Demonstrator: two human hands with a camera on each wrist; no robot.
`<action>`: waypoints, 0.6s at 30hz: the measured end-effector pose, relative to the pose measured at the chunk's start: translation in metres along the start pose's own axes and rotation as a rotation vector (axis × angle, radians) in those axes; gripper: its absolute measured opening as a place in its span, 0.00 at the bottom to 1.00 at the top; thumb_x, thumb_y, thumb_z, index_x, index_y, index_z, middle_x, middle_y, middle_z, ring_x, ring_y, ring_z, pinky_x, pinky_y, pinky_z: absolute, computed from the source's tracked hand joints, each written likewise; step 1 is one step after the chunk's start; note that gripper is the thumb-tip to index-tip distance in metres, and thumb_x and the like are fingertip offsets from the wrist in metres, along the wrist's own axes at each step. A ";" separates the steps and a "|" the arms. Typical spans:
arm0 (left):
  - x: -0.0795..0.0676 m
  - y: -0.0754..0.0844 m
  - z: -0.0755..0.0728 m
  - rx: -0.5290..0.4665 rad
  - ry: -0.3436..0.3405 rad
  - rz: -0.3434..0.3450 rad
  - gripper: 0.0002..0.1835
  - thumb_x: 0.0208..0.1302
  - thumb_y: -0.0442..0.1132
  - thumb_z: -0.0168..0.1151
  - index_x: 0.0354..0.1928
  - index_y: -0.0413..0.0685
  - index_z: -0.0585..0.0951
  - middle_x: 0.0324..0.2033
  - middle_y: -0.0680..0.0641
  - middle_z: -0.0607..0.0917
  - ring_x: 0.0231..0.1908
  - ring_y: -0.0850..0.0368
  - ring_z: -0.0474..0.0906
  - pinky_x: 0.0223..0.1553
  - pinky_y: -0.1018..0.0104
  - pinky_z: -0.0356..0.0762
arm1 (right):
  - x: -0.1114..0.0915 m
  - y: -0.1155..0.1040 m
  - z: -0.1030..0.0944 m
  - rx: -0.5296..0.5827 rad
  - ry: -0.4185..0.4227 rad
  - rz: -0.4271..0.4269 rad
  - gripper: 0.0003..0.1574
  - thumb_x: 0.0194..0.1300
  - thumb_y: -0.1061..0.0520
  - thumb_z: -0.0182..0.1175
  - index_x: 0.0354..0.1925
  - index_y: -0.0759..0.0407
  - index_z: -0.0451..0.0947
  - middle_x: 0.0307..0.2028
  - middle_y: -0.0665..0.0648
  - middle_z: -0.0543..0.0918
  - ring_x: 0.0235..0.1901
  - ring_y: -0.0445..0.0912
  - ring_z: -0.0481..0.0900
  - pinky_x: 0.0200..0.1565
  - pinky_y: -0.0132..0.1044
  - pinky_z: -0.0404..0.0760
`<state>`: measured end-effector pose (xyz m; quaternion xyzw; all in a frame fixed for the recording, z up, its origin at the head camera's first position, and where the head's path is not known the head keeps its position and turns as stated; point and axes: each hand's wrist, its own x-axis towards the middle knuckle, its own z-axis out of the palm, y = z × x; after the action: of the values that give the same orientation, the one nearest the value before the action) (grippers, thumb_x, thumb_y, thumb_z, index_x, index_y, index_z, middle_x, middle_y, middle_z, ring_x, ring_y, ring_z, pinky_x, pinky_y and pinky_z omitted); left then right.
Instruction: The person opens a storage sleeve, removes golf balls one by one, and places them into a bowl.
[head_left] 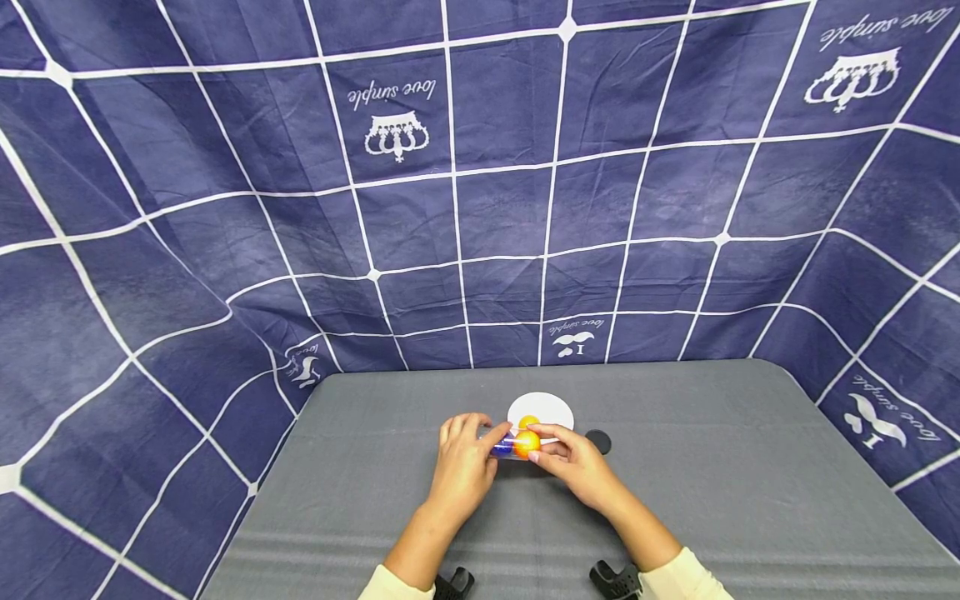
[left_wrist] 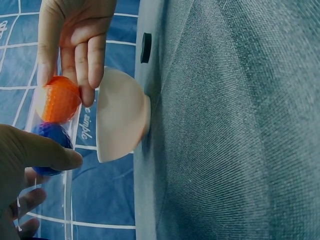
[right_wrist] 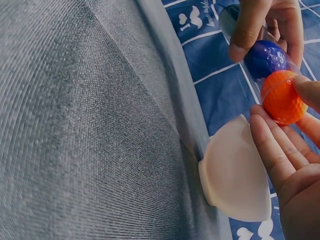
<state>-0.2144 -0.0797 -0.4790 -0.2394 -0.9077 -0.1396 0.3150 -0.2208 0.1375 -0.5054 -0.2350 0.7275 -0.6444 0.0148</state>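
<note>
My left hand (head_left: 461,462) grips a clear tube (right_wrist: 229,21) that lies roughly sideways above the table. A dark blue dimpled ball (right_wrist: 266,57) is inside it, beside my left thumb. At the tube's right end, an orange dimpled ball (right_wrist: 282,100) sits against the blue one, pinched between the thumb and fingers of my right hand (head_left: 581,467). Whether it is fully inside the tube I cannot tell. Just behind the hands stands a white bowl (head_left: 557,408) holding another orange ball (head_left: 528,422).
A black round disc (head_left: 598,442) lies on the grey cloth-covered table (head_left: 712,467), to the right of the bowl. A dark blue curtain (head_left: 502,217) with white lines hangs behind the table and along both sides.
</note>
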 end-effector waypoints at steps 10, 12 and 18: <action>-0.003 -0.001 0.002 -0.038 0.008 -0.028 0.32 0.39 0.33 0.82 0.52 0.61 0.86 0.45 0.50 0.82 0.50 0.48 0.76 0.56 0.49 0.69 | 0.000 -0.003 -0.001 -0.021 0.022 -0.009 0.27 0.68 0.63 0.64 0.62 0.70 0.74 0.51 0.75 0.82 0.43 0.34 0.85 0.43 0.28 0.84; -0.003 -0.001 0.002 -0.051 0.009 -0.036 0.32 0.40 0.34 0.83 0.52 0.61 0.86 0.45 0.50 0.82 0.50 0.48 0.77 0.56 0.48 0.70 | 0.000 -0.004 -0.002 -0.030 0.035 -0.009 0.27 0.67 0.63 0.64 0.62 0.70 0.75 0.50 0.74 0.83 0.42 0.35 0.86 0.42 0.28 0.84; -0.004 0.000 0.003 -0.080 -0.001 -0.065 0.31 0.42 0.35 0.82 0.53 0.61 0.86 0.44 0.51 0.82 0.47 0.50 0.77 0.55 0.49 0.71 | 0.000 -0.006 -0.003 -0.036 0.051 0.008 0.26 0.67 0.63 0.65 0.62 0.68 0.75 0.49 0.72 0.84 0.41 0.37 0.86 0.42 0.28 0.84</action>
<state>-0.2133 -0.0804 -0.4836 -0.2221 -0.9090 -0.1858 0.2998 -0.2200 0.1399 -0.4989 -0.2159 0.7399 -0.6371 -0.0052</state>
